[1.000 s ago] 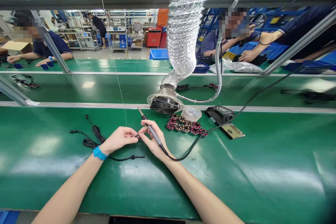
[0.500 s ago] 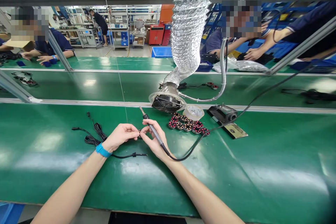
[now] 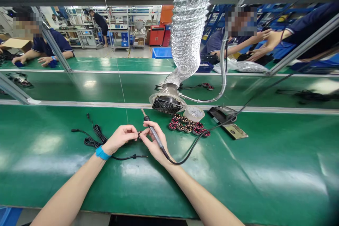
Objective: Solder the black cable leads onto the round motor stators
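Between my fingertips is a small round coil part (image 3: 139, 135), mostly hidden by the fingers. My left hand (image 3: 121, 138), with a blue wristband, pinches it from the left. My right hand (image 3: 156, 141) holds a soldering iron (image 3: 155, 136) with its tip pointing up and away, while its thumb and a finger touch the part's right side. Black cables (image 3: 96, 137) lie coiled beside my left wrist, one end reaching below my hands. Several red and copper coil parts (image 3: 188, 126) sit grouped to the right, next to a roll of clear tape (image 3: 194, 113).
A fume extractor (image 3: 168, 101) on a silver duct (image 3: 186, 24) hangs beyond my hands. The iron's cord (image 3: 193, 150) runs up to the right, across a soldering iron stand (image 3: 224, 114). People work behind a metal rail (image 3: 119, 105).
The view has shifted slightly. My hands keep their grip, with the coil part showing a little more between them. Across the bench, co-workers' hands have moved.
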`<act>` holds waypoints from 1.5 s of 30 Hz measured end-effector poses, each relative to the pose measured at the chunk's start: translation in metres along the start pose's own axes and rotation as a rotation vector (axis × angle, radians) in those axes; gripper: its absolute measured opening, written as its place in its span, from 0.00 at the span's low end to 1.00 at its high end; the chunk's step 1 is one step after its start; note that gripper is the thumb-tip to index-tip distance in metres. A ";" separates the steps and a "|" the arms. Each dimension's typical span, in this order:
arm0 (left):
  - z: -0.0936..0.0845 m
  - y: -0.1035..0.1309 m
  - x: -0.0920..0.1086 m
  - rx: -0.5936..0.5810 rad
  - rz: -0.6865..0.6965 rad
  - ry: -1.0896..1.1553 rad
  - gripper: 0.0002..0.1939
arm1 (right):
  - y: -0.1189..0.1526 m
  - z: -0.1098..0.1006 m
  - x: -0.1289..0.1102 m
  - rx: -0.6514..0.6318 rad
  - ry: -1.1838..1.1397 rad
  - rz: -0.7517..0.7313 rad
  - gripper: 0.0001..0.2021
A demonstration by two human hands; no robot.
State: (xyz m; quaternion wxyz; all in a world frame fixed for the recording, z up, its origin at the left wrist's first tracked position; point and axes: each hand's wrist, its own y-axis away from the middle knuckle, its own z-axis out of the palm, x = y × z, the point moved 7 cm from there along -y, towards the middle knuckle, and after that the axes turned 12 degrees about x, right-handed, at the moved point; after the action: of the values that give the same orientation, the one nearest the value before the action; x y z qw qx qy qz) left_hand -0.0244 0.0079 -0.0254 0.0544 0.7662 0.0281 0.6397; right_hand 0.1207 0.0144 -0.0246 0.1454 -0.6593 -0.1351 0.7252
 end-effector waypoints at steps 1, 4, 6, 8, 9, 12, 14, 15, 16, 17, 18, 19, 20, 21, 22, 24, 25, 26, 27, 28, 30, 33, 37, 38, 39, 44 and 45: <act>0.000 0.000 0.000 -0.004 0.002 -0.007 0.12 | 0.000 0.000 0.000 0.000 -0.004 0.003 0.18; 0.001 0.000 0.002 -0.014 0.025 -0.028 0.13 | -0.001 0.000 -0.001 -0.001 -0.016 -0.002 0.18; 0.001 0.001 0.004 -0.005 0.049 -0.037 0.15 | -0.001 -0.001 -0.002 0.002 -0.016 -0.011 0.17; 0.000 0.000 0.004 0.029 0.060 -0.031 0.16 | -0.001 -0.002 -0.002 0.009 -0.006 -0.019 0.17; -0.002 0.000 0.004 0.050 0.057 -0.024 0.16 | -0.001 -0.002 -0.003 0.013 0.005 -0.027 0.17; -0.005 -0.001 0.002 0.096 0.042 0.006 0.14 | -0.002 -0.003 -0.009 0.028 0.060 -0.090 0.18; -0.005 -0.002 0.000 0.099 0.040 0.034 0.13 | -0.002 -0.004 -0.018 0.048 0.112 -0.162 0.19; -0.004 -0.002 0.000 0.094 0.041 0.046 0.12 | -0.002 -0.005 -0.022 0.059 0.136 -0.196 0.19; -0.004 -0.002 -0.001 0.087 0.041 0.053 0.12 | -0.002 -0.006 -0.026 0.067 0.155 -0.224 0.19; -0.003 -0.002 -0.002 0.078 0.040 0.055 0.12 | -0.003 -0.007 -0.029 0.073 0.171 -0.246 0.19; -0.002 -0.002 -0.003 0.069 0.037 0.050 0.12 | -0.003 -0.007 -0.032 0.075 0.182 -0.265 0.18; -0.001 -0.002 -0.003 0.062 0.030 0.038 0.12 | -0.003 -0.008 -0.034 0.075 0.188 -0.282 0.18; 0.000 -0.002 -0.004 0.057 0.023 0.024 0.12 | -0.003 -0.008 -0.035 0.074 0.192 -0.296 0.17; 0.001 -0.001 -0.004 0.053 0.017 0.009 0.12 | -0.003 -0.008 -0.035 0.074 0.194 -0.303 0.17; 0.001 -0.001 -0.004 0.049 0.016 -0.007 0.12 | -0.003 -0.008 -0.035 0.073 0.195 -0.305 0.17; 0.002 0.000 -0.002 0.036 0.036 -0.049 0.13 | -0.003 -0.008 -0.032 0.066 0.192 -0.290 0.17; 0.003 0.001 -0.001 0.024 0.057 -0.080 0.13 | -0.003 -0.007 -0.030 0.055 0.187 -0.278 0.17; 0.003 0.001 0.001 0.013 0.088 -0.119 0.14 | -0.002 -0.006 -0.029 0.039 0.180 -0.265 0.17; 0.003 0.002 0.003 0.005 0.123 -0.165 0.14 | -0.002 -0.005 -0.028 0.023 0.168 -0.253 0.17; 0.002 0.002 0.005 0.001 0.160 -0.210 0.14 | -0.002 -0.004 -0.027 0.007 0.156 -0.239 0.17; 0.001 0.003 0.009 -0.002 0.221 -0.280 0.14 | -0.002 -0.003 -0.025 -0.011 0.131 -0.213 0.17; 0.001 0.004 0.012 -0.016 0.243 -0.268 0.15 | -0.003 -0.004 -0.024 -0.004 0.104 -0.187 0.18; 0.006 0.005 0.010 -0.022 0.143 -0.135 0.16 | -0.004 -0.005 -0.021 0.002 0.106 -0.161 0.19; 0.007 0.005 0.008 -0.014 0.104 -0.098 0.16 | -0.003 -0.005 -0.020 0.005 0.109 -0.155 0.19; 0.008 0.005 0.006 -0.001 0.064 -0.060 0.17 | -0.003 -0.004 -0.018 0.009 0.108 -0.150 0.19; 0.007 0.001 -0.006 0.095 -0.047 0.037 0.16 | 0.000 -0.001 -0.011 0.014 0.095 -0.130 0.17; 0.005 -0.001 -0.007 0.120 -0.039 0.025 0.15 | 0.000 -0.001 -0.011 0.018 0.100 -0.129 0.16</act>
State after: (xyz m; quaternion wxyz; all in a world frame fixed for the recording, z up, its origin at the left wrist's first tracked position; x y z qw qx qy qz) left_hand -0.0209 0.0077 -0.0328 0.0203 0.7594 0.0821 0.6451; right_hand 0.1223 0.0102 -0.0146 0.2043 -0.6834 -0.1635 0.6816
